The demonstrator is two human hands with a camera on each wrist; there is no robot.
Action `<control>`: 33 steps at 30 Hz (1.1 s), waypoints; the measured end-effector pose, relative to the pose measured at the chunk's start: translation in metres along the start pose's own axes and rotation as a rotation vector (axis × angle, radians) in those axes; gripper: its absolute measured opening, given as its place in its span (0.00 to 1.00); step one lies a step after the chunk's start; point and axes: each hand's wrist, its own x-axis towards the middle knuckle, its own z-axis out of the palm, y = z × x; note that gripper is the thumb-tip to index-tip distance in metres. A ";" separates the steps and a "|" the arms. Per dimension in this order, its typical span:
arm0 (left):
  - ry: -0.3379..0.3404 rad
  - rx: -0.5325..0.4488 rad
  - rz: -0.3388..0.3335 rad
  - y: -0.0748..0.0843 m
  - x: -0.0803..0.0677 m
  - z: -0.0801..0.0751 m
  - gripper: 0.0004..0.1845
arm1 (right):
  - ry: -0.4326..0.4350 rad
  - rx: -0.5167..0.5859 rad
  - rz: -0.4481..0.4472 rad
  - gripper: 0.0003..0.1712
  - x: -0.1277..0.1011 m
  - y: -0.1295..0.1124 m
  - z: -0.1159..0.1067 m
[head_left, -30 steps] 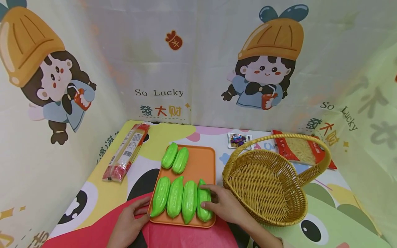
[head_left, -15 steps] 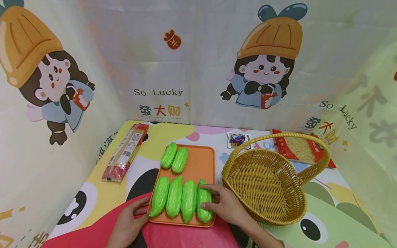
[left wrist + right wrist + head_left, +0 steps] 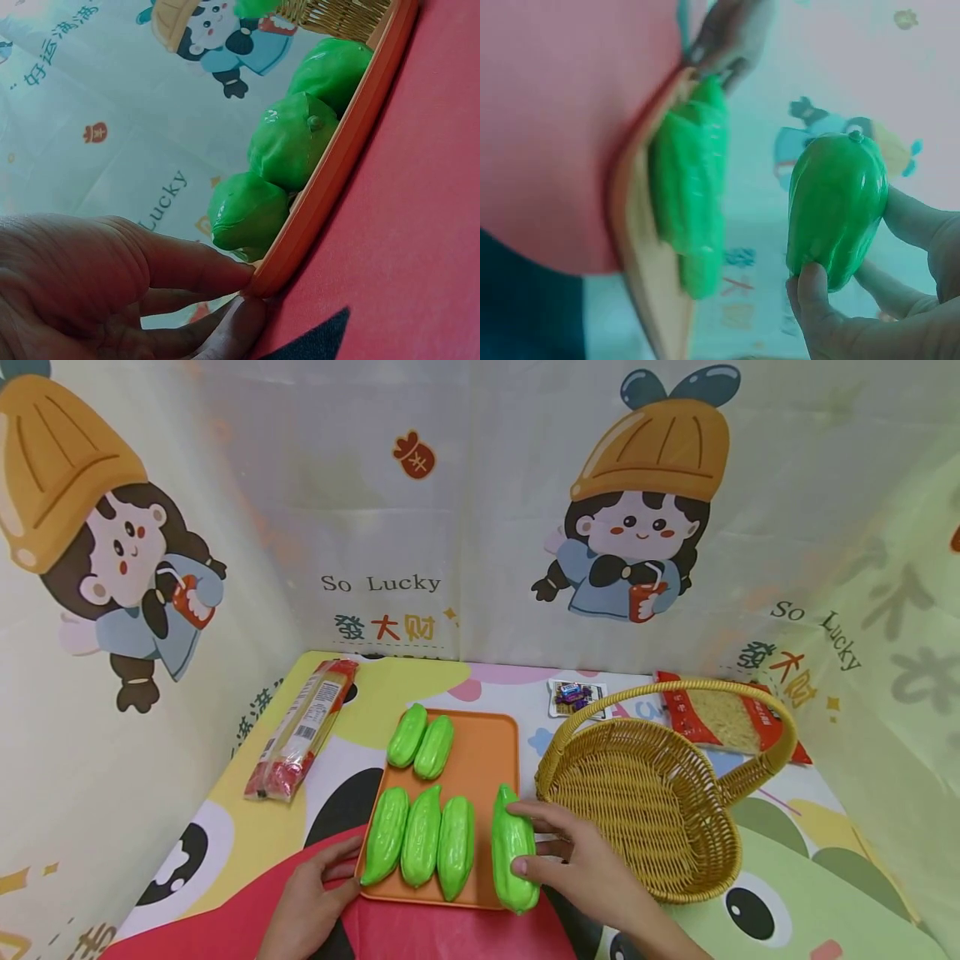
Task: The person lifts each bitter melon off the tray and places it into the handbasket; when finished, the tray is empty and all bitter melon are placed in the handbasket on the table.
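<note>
Progress looks early to us: one green gourd is off the tray, five remain on it, and the basket holds nothing yet. At nine o'clock lies a long noodle packet [image 3: 303, 729]. Our left hand [image 3: 311, 902] rests at seven o'clock, thumb and fingers pinching the near left corner of the orange tray [image 3: 491, 747]. On the tray we see two gourds [image 3: 422, 746] at the far end and three gourds [image 3: 420, 845] side by side at the near end. Just right of them, at six o'clock, our right hand [image 3: 581, 864] grips the lifted gourd [image 3: 513, 849], thumb on its near end and fingers curled along its far side, held above the tray's right edge. It is glossy, bright green, ridged lengthwise, with pointed ends. At three o'clock stands the empty wicker basket [image 3: 648, 797], well short of being filled.
</note>
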 end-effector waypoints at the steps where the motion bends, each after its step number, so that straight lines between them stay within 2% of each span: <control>1: -0.001 0.002 0.000 0.000 0.000 0.000 0.28 | 0.008 0.001 0.000 0.30 -0.004 -0.004 -0.004; 6: -0.001 0.002 0.006 -0.001 0.000 0.000 0.29 | 0.083 -0.028 0.024 0.30 -0.023 -0.023 -0.032; 9: 0.002 0.001 0.007 -0.001 0.000 0.001 0.29 | 0.154 -0.082 0.026 0.31 -0.032 -0.028 -0.051; 13: 0.003 0.000 0.009 -0.002 0.000 0.001 0.29 | 0.236 -0.180 0.042 0.32 -0.037 -0.026 -0.077; 16: 0.002 -0.001 0.011 -0.002 0.001 0.001 0.28 | 0.263 -0.262 0.062 0.33 -0.032 -0.016 -0.095; 18: 0.002 -0.001 0.009 -0.002 0.001 0.001 0.28 | 0.265 -0.306 0.075 0.33 -0.027 -0.007 -0.105; 23: 0.004 0.012 0.007 -0.001 0.002 0.001 0.28 | 0.227 -0.327 0.081 0.33 -0.011 0.021 -0.118; 28: 0.000 0.015 0.009 -0.001 0.002 0.001 0.28 | 0.182 -0.300 0.113 0.33 0.002 0.042 -0.119; 33: -0.002 0.015 0.009 -0.001 0.003 0.001 0.28 | 0.145 -0.253 0.105 0.33 0.013 0.058 -0.117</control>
